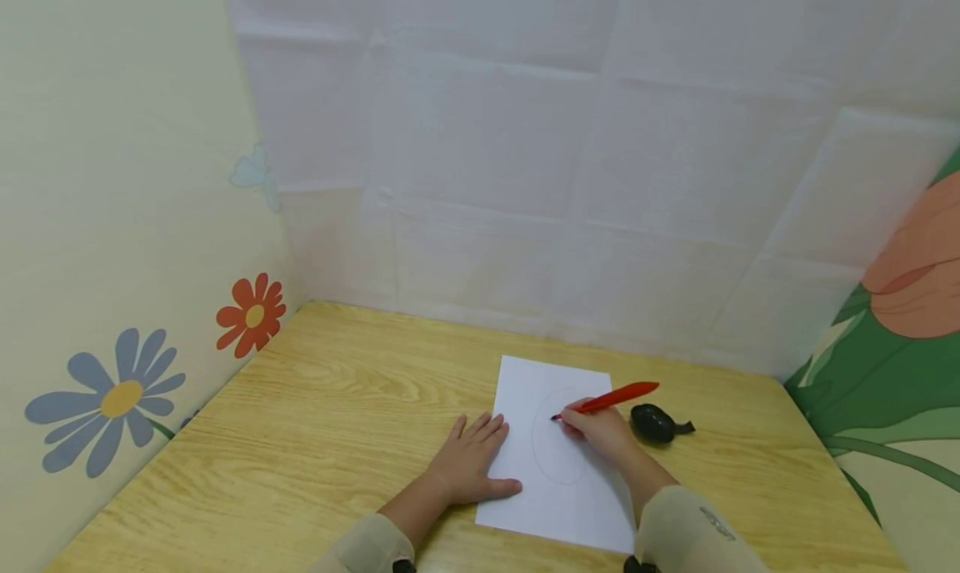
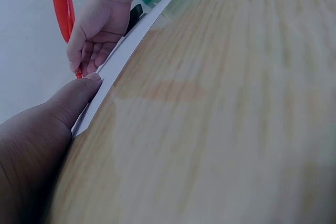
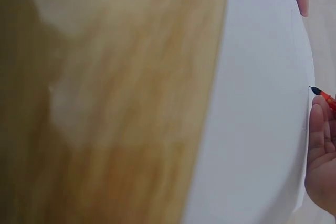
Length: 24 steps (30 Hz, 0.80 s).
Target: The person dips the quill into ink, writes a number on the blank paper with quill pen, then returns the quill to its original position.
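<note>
A sheet of white paper (image 1: 517, 506) lies on the wooden table, with a faint, thin oval outline (image 1: 534, 439) drawn on it. My right hand (image 1: 603, 429) pinches a red pen (image 1: 618, 396) that widens into a leaf-shaped back end. Its dark tip is at the paper, inside the top of the oval; the right wrist view also shows the pen's black tip (image 3: 315, 91) at the sheet. Flat across the paper's left edge rests my left hand (image 1: 474, 464), fingers spread and thumb (image 2: 79, 95) reaching over the sheet.
Just right of the paper sits a glossy black rounded object (image 1: 652, 424) with a short stub. The wooden table (image 1: 337, 414) meets a creased white cloth (image 1: 487, 181) at the back. Flower-printed walls (image 1: 112, 223) stand at both sides.
</note>
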Tool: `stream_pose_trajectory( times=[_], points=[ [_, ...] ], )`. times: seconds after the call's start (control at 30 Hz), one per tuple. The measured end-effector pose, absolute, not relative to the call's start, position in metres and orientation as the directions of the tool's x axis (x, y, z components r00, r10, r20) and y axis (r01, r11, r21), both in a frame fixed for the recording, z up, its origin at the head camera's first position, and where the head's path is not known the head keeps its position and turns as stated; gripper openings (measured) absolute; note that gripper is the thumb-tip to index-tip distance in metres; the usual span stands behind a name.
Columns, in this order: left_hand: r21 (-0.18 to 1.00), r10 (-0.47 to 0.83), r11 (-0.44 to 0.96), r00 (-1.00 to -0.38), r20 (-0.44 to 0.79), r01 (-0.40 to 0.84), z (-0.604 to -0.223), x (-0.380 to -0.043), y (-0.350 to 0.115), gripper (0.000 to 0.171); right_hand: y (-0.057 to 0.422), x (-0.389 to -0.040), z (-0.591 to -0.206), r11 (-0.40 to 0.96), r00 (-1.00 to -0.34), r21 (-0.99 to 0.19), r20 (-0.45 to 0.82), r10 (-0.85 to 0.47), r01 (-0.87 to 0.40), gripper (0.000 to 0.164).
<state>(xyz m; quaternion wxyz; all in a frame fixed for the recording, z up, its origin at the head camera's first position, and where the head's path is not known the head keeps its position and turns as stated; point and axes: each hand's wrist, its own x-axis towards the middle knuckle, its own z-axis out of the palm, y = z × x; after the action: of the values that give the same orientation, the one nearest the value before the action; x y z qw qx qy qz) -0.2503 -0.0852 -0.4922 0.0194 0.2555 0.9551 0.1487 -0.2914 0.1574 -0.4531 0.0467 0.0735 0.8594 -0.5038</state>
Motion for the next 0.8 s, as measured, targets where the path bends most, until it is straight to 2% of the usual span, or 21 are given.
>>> stream_pose_trajectory(
  times=[0.8],
  points=[
    [0.301,0.496,0.826,-0.868,0.014,0.477,-0.4838,-0.2459,-0.0868,0.096,0.1478,-0.2952,-0.4597,0.4,-0.992,-0.908,-0.105,0.074,0.126,0.018]
  ],
)
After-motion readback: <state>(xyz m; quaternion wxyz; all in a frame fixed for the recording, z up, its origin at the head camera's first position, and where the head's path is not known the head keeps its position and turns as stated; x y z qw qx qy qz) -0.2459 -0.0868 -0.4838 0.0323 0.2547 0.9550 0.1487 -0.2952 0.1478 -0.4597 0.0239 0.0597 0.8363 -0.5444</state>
